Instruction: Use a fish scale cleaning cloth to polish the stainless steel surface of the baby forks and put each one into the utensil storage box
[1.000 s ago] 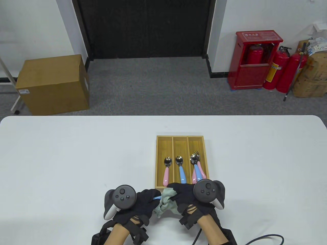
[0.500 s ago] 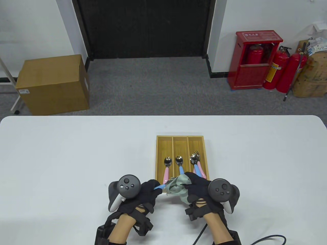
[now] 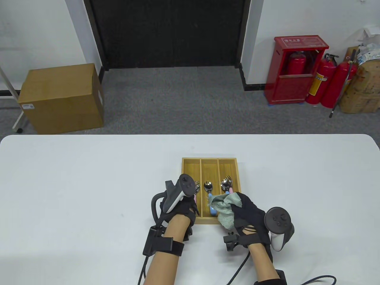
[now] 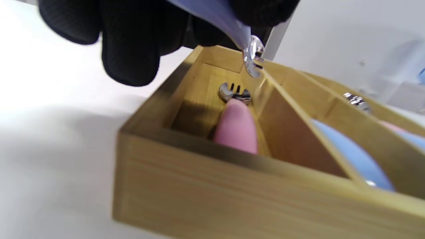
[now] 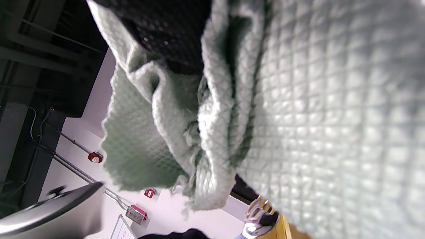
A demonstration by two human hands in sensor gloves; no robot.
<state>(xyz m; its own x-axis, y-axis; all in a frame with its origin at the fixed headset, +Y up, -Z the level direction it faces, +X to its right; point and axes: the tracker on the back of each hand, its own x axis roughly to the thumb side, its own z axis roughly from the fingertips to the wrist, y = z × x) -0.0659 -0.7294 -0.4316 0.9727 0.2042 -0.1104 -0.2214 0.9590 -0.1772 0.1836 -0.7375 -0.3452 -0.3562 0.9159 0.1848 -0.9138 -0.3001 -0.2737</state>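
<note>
A wooden utensil box (image 3: pixel 209 159) with three compartments stands mid-table. My left hand (image 3: pixel 190 205) hovers over its left compartment, pinching a blue-handled baby fork (image 4: pixel 253 57) by the handle, head tilted down. Below it lies a pink-handled fork (image 4: pixel 235 127). The middle compartment holds another blue-handled fork (image 3: pixel 208 187); the right one holds several forks (image 3: pixel 226 184). My right hand (image 3: pixel 247 210) sits at the box's near right corner, gripping the crumpled green fish scale cloth (image 3: pixel 226 209), which fills the right wrist view (image 5: pixel 298 99).
The white table (image 3: pixel 74 178) stretches wide on both sides of the box. Beyond its far edge, on the floor, stand a cardboard carton (image 3: pixel 62 98) and a red fire extinguisher cabinet (image 3: pixel 297 71). Cables trail from both wrists at the near edge.
The hands have parted: the cloth came off the fork. My left hand carried the blue-handled fork forward over the left compartment. My right hand moved forward and right with the cloth.
</note>
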